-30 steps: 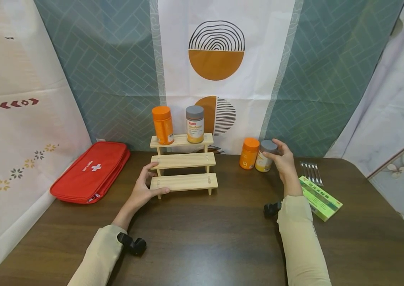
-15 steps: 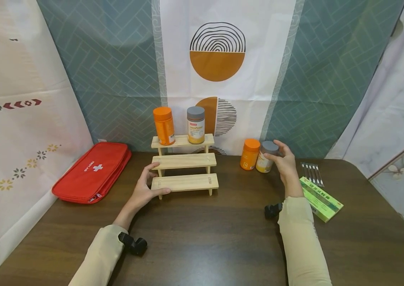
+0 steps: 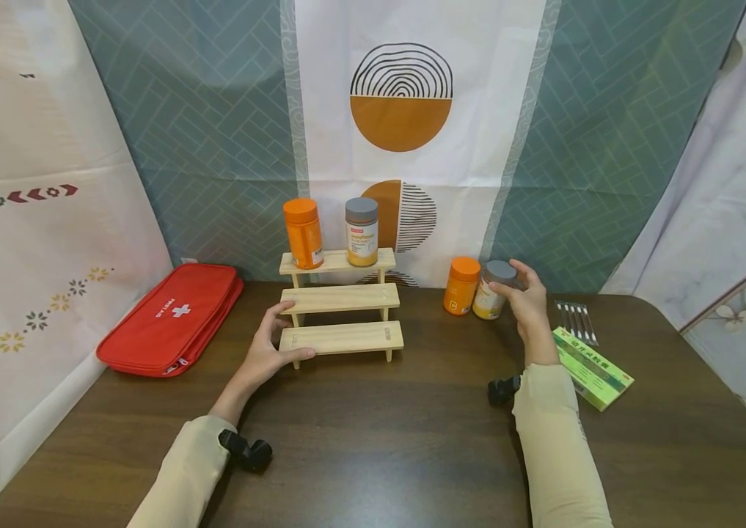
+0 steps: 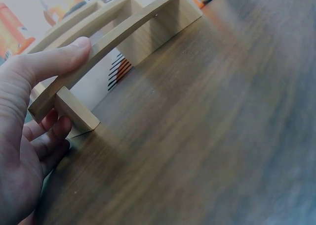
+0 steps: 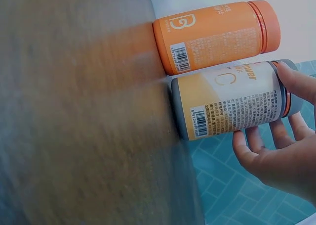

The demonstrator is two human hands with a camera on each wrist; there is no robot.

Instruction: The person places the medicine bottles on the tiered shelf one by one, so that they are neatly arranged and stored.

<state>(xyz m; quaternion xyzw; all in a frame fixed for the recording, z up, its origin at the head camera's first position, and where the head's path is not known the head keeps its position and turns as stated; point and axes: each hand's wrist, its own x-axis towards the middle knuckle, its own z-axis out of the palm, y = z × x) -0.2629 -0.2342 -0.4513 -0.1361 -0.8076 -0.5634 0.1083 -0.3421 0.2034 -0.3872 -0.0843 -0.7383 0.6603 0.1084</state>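
Observation:
My left hand [image 3: 268, 348] grips the left end of a three-step wooden stand [image 3: 341, 337], its thumb on the lowest step and its other fingers at the side and behind. At the right, my right hand [image 3: 526, 299] holds a grey-lidded supplement bottle [image 3: 486, 301] upright on the table. In the right wrist view its thumb lies on the grey lid [image 5: 295, 104], with fingers on the bottle's other side. Just left of this bottle stands an orange bottle [image 3: 461, 287]. On the stand's top step are another orange bottle [image 3: 304, 238] and another grey-lidded bottle [image 3: 362, 236].
A red first-aid pouch [image 3: 171, 319] lies at the left by the curtain. Right of my right hand are a pack of cotton swabs [image 3: 577, 323] and a green-yellow box [image 3: 592, 369]. Patterned cloth [image 3: 227, 147] hangs along the back of the brown table [image 3: 379, 440].
My right hand and the grey-lidded bottle have shifted very slightly to the right. The left hand keeps its hold on the stand, which stays in place.

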